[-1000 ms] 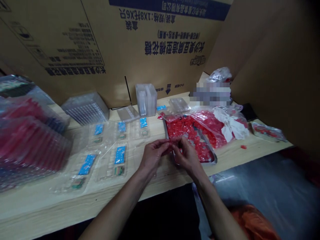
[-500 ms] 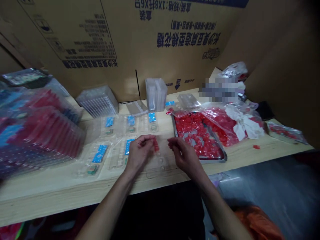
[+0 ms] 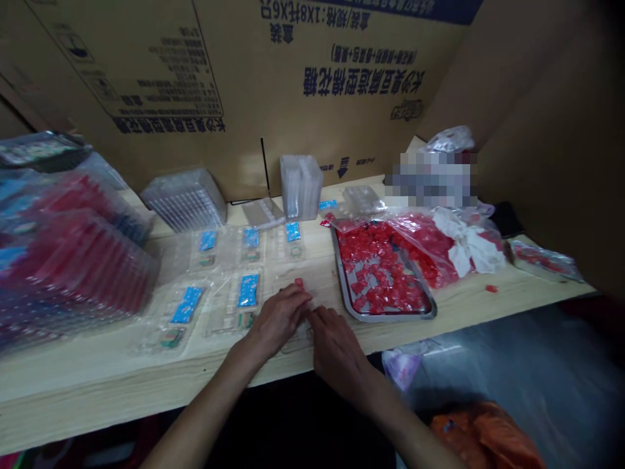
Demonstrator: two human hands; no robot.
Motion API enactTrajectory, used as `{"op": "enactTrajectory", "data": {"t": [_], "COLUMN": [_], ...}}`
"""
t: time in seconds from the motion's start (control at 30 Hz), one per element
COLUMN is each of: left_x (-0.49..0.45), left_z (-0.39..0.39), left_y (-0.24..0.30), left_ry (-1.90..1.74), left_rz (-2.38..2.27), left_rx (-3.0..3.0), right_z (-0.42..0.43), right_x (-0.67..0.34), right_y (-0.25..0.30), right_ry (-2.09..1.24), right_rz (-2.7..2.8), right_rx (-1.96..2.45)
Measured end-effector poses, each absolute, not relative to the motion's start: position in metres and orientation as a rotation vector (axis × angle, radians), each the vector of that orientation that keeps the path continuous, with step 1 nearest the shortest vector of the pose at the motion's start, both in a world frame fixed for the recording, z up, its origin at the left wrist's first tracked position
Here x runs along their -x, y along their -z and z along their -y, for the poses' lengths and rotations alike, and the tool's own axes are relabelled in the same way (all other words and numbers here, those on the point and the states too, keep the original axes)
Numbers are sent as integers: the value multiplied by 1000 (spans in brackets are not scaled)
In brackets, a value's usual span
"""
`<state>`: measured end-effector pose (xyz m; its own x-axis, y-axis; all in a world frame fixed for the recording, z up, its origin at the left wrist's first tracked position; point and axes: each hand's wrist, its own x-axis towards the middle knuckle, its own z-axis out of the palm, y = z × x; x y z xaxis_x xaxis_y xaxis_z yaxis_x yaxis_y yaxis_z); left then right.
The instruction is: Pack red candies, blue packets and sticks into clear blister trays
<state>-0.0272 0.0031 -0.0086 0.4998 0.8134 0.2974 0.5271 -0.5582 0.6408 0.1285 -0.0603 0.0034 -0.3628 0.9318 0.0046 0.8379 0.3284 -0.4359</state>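
A clear plastic tray (image 3: 288, 344) lies at the table's front, partly covered by both hands. My left hand (image 3: 282, 316) is over it with bent, closed fingers; what they hold is hidden. A small red packet (image 3: 299, 284) shows just beyond these fingertips; I cannot tell whether it is held. My right hand (image 3: 336, 348) is closed too, fingertips down at the tray beside the left ones, its grip out of sight. To its right stands a metal tray (image 3: 346, 296) of red wrapped packets (image 3: 383, 273). A clear tray with a blue packet (image 3: 249, 290) lies left of my left hand.
Several more clear trays with blue packets (image 3: 187, 305) lie to the left. Filled packs (image 3: 92, 260) are piled at far left. Empty tray stacks (image 3: 188, 198) stand against the cardboard box (image 3: 244, 85). A plastic bag of red packets (image 3: 430, 244) and white tissue (image 3: 471, 244) lie right.
My right hand has moved left and down, from apart to beside my left hand. My left hand has dropped slightly toward the tray. The view has shifted a little.
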Motion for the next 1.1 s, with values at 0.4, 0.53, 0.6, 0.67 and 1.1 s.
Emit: {"op": "enactTrajectory", "data": {"t": [0.4, 0.53, 0.6, 0.67, 1.1], "left_x": [36, 32, 31, 27, -25], "left_z": [7, 3, 1, 1, -2], "left_y": [33, 33, 26, 15, -23], "left_ry": [-902, -893, -884, -930, -1099], "left_rz": [-1024, -1098, -1135, -1168, -857], "left_rx": [-2549, -2609, -2523, -2354, -571], "right_z": [13, -26, -35, -34, 13], "right_x": [-182, -229, -241, -244, -154], "right_y": [-10, -11, -9, -7, -16], "right_ry": [-397, 13, 80, 139, -172], "right_rz": [2000, 2033, 2102, 2081, 1979], "right_rx": [1741, 2127, 2193, 2189, 1502]}}
